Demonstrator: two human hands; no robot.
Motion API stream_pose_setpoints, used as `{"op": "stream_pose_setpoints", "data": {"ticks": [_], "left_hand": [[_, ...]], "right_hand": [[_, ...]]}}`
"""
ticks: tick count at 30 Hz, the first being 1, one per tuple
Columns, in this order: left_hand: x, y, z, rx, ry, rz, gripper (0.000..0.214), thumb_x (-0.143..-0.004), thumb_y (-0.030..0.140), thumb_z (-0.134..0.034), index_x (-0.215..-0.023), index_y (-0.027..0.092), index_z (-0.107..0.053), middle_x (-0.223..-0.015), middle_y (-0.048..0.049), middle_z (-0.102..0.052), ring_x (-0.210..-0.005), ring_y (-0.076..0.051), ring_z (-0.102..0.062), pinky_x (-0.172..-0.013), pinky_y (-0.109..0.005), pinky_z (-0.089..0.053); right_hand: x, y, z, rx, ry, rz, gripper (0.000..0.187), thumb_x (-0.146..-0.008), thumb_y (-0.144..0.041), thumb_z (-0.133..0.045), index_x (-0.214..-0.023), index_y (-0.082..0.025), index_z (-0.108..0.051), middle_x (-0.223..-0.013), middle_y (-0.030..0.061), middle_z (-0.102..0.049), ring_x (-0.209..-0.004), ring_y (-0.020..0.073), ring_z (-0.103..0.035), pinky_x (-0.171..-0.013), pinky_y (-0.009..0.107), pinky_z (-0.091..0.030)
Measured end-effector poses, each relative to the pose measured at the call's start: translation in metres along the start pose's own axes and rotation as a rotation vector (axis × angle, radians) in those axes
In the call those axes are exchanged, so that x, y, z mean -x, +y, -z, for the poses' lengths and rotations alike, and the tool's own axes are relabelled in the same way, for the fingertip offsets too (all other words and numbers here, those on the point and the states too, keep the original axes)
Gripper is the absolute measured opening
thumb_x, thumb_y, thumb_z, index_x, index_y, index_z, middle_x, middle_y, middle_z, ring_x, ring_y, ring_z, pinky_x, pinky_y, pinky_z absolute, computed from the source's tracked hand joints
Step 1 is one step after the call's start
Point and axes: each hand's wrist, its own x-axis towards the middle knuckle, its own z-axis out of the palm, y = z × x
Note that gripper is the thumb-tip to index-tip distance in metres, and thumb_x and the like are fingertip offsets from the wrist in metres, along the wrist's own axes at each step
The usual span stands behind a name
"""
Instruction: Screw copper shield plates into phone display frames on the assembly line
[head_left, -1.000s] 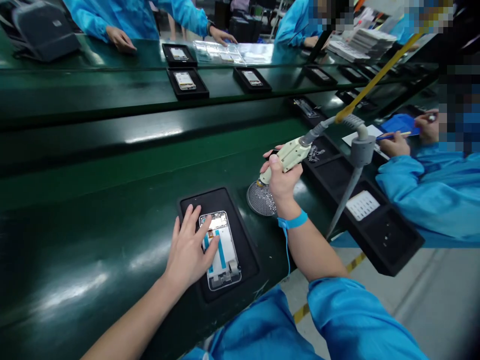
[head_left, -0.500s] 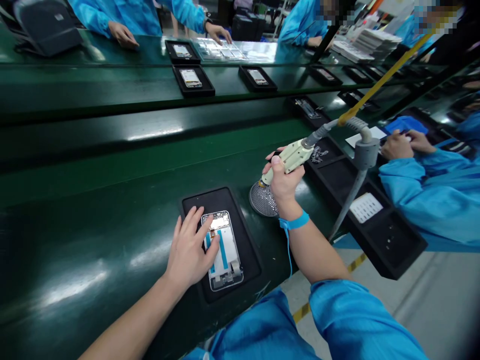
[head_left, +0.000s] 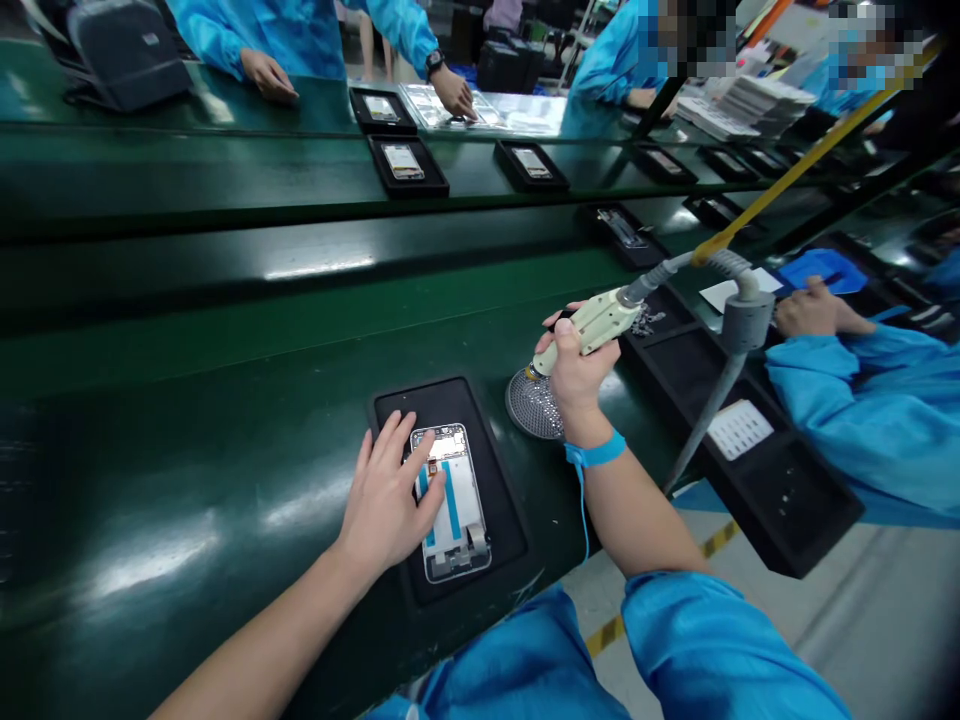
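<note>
While the L hand point(head_left: 386, 495) lies palm-down over the left side of the black tray point(head_left: 504, 520), its fingers spread & released, no grip, the R hand point(head_left: 581, 370) is wrapped round an electric driver point(head_left: 604, 318), fingers closed on its pale body. The opened phone chassis point(head_left: 466, 500) lies inside the tray, innards up, w/ L thumb & index over it; tray sits on the green desk point(head_left: 225, 420).

Handling (my guess): chassis light, stiff along the frame, a bit slippery, fragile at the board (far end) & the flex cables (near end). Best hold = long frame edges, thumb one side, fingers opp.; keep pressure off board & cables. Driver prob. heavier, sturdy; hold by the body.

Pose: L forearm comes in from near-left of the tray, wrist beside its edge. R forearm reaches up from near-right of the tray, blue strap point(head_left: 600, 452) round the wrist, thumb atop the driver, its lower end slanting down to the perforated disc point(head_left: 529, 410), just right of the tray; can't tell if the tip touches.
</note>
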Motion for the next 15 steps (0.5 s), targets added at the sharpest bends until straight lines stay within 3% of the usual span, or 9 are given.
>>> {"op": "stream_pose_setpoints", "data": {"ticks": [4, 8, 12, 15], "left_hand": [[-0.001, 0.005, -0.005, 0.027, 0.023, 0.016, 0.042, -0.098, 0.035, -0.049, -0.136, 0.019, -0.060, -0.154, -0.0164, -0.049, -0.149, -0.037, -0.036, -0.116, -0.070, -0.034], [-0.002, 0.011, -0.005, 0.080, 0.002, 0.024, 0.044, -0.095, 0.032, -0.051, -0.136, 0.017, -0.060, -0.153, -0.0175, -0.049, -0.149, -0.037, -0.035, -0.118, -0.068, -0.031], [0.000, 0.010, -0.001, 0.166, -0.022, 0.006, 0.045, -0.094, 0.034, -0.057, -0.136, 0.021, -0.061, -0.157, -0.0173, -0.043, -0.153, -0.037, -0.029, -0.120, -0.068, -0.026], [0.002, 0.009, 0.002, 0.199, -0.039, -0.020, 0.044, -0.092, 0.038, -0.061, -0.134, 0.025, -0.063, -0.162, -0.0150, -0.037, -0.155, -0.039, -0.021, -0.119, -0.070, -0.024]], "right_hand": [[-0.002, -0.015, -0.002, -0.038, 0.042, 0.035, 0.026, -0.087, -0.040, -0.067, -0.101, -0.021, -0.055, -0.083, -0.0011, -0.066, -0.046, 0.0103, -0.057, -0.044, 0.026, -0.046], [0.003, -0.054, -0.011, -0.169, 0.104, 0.088, 0.019, -0.087, -0.036, -0.060, -0.098, -0.022, -0.055, -0.079, -0.0018, -0.063, -0.042, 0.0102, -0.053, -0.039, 0.024, -0.042], [0.028, -0.088, -0.033, -0.257, -0.048, 0.059, 0.019, -0.087, -0.039, -0.055, -0.099, -0.024, -0.053, -0.081, -0.0016, -0.060, -0.043, 0.0104, -0.052, -0.038, 0.025, -0.043], [0.055, -0.096, -0.053, -0.265, -0.192, 0.014, 0.020, -0.088, -0.040, -0.055, -0.103, -0.027, -0.050, -0.085, -0.0003, -0.059, -0.045, 0.0105, -0.052, -0.039, 0.026, -0.044]]}}
